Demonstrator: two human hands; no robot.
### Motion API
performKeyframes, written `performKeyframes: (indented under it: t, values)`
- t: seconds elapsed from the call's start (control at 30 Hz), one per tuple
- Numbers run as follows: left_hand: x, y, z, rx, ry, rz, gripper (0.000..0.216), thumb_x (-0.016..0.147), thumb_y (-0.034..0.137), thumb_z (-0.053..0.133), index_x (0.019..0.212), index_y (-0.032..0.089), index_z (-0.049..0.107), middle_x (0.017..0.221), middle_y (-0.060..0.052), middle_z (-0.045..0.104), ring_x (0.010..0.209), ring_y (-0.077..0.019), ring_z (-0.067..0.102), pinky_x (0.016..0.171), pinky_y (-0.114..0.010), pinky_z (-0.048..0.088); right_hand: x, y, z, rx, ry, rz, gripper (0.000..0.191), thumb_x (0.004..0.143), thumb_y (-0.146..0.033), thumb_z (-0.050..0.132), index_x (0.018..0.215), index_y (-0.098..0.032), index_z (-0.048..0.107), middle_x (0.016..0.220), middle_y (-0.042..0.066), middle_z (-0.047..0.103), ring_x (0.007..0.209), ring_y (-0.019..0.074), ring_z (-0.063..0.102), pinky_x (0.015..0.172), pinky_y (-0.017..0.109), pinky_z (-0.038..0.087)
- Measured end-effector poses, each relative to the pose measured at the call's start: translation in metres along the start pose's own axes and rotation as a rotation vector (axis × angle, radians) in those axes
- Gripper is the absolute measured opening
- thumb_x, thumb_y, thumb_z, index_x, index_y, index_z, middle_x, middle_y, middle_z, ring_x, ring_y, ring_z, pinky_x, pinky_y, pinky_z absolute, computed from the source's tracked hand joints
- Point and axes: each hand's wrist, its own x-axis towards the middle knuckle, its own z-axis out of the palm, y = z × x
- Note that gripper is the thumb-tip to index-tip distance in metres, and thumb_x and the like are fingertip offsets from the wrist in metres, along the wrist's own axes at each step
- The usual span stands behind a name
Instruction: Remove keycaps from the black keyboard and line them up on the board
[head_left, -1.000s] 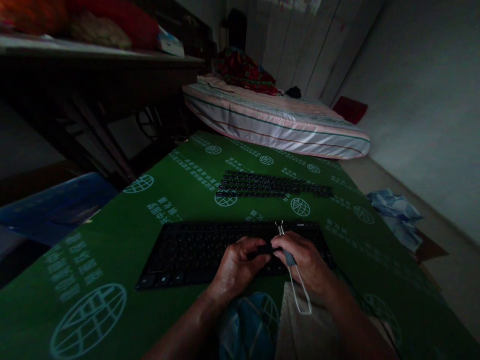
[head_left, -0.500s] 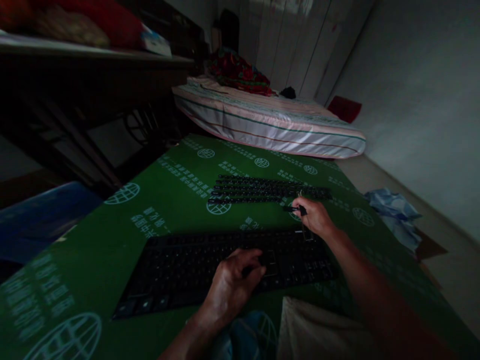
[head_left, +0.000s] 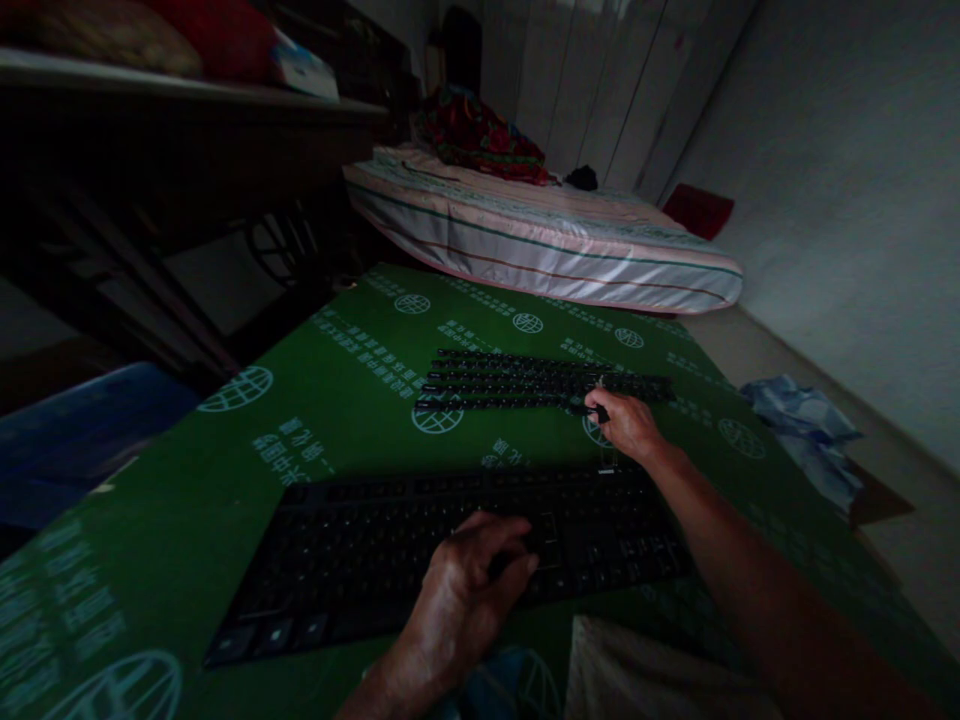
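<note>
A black keyboard lies on a green printed mat in front of me. My left hand rests on its keys near the middle, fingers curled. Beyond it lie rows of loose black keycaps set out on the mat. My right hand reaches out to the right end of those rows, fingers pinched on a small dark piece with a thin metal tool that I can barely make out in the dim light.
A striped mattress with red cloth lies past the mat. A dark table stands at the left and a blue object below it. Crumpled blue-white cloth lies on the floor at the right.
My right hand left the keyboard, where both hands were together, and stretched forward to the rows of keycaps. My left hand stayed on the keyboard.
</note>
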Motion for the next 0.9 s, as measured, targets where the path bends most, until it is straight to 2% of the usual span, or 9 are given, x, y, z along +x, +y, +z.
performKeyframes:
  t: [0.17, 0.27, 0.37, 0.5, 0.67, 0.9]
  values:
    - [0.000, -0.003, 0.001, 0.004, 0.014, -0.003, 0.017, 0.075, 0.023, 0.061, 0.090, 0.021, 0.069, 0.078, -0.003, 0.070, 0.073, -0.0163, 0.066, 0.065, -0.024, 0.054, 0.000, 0.002, -0.002, 0.001, -0.006, 0.015, 0.020, 0.073, -0.014, 0.053, 0.087, -0.026, 0.061, 0.077, -0.002, 0.068, 0.067, 0.0143, 0.061, 0.059, 0.022, 0.038]
    - [-0.001, -0.008, 0.002, -0.019, 0.067, -0.003, 0.018, 0.076, 0.024, 0.061, 0.092, 0.022, 0.068, 0.079, -0.002, 0.071, 0.077, -0.0167, 0.066, 0.067, -0.025, 0.054, 0.001, 0.003, -0.002, -0.009, -0.013, 0.028, 0.021, 0.073, -0.013, 0.053, 0.088, -0.025, 0.061, 0.079, -0.001, 0.068, 0.068, 0.0145, 0.061, 0.060, 0.022, 0.038]
    - [-0.002, -0.011, 0.004, -0.085, 0.136, -0.069, 0.018, 0.076, 0.026, 0.062, 0.092, 0.022, 0.068, 0.081, -0.001, 0.072, 0.080, -0.0174, 0.067, 0.072, -0.026, 0.053, 0.001, 0.005, -0.002, -0.031, -0.026, 0.028, 0.022, 0.073, -0.013, 0.053, 0.088, -0.025, 0.062, 0.078, -0.001, 0.069, 0.067, 0.0144, 0.061, 0.059, 0.022, 0.037]
    - [-0.001, -0.008, 0.004, -0.214, 0.161, -0.158, 0.020, 0.076, 0.027, 0.061, 0.093, 0.019, 0.066, 0.075, -0.002, 0.073, 0.074, -0.0174, 0.068, 0.072, -0.028, 0.054, 0.001, 0.006, -0.003, -0.047, -0.030, 0.028, 0.021, 0.074, -0.014, 0.052, 0.088, -0.025, 0.063, 0.078, -0.001, 0.069, 0.068, 0.0149, 0.062, 0.058, 0.022, 0.036]
    - [0.001, -0.003, 0.001, -0.325, 0.205, -0.223, 0.021, 0.075, 0.027, 0.061, 0.093, 0.017, 0.064, 0.070, -0.001, 0.073, 0.071, -0.0174, 0.068, 0.073, -0.029, 0.054, 0.001, 0.006, -0.003, -0.043, -0.031, 0.029, 0.019, 0.075, -0.016, 0.052, 0.088, -0.025, 0.063, 0.078, -0.001, 0.069, 0.067, 0.0152, 0.062, 0.058, 0.023, 0.036]
    - [0.002, -0.002, 0.002, -0.370, 0.234, -0.262, 0.022, 0.074, 0.028, 0.062, 0.093, 0.017, 0.064, 0.074, -0.003, 0.074, 0.075, -0.0191, 0.069, 0.076, -0.031, 0.054, 0.001, 0.004, -0.003, -0.043, -0.013, 0.022, 0.017, 0.076, -0.017, 0.053, 0.087, -0.025, 0.063, 0.079, 0.000, 0.069, 0.069, 0.0159, 0.063, 0.058, 0.023, 0.037]
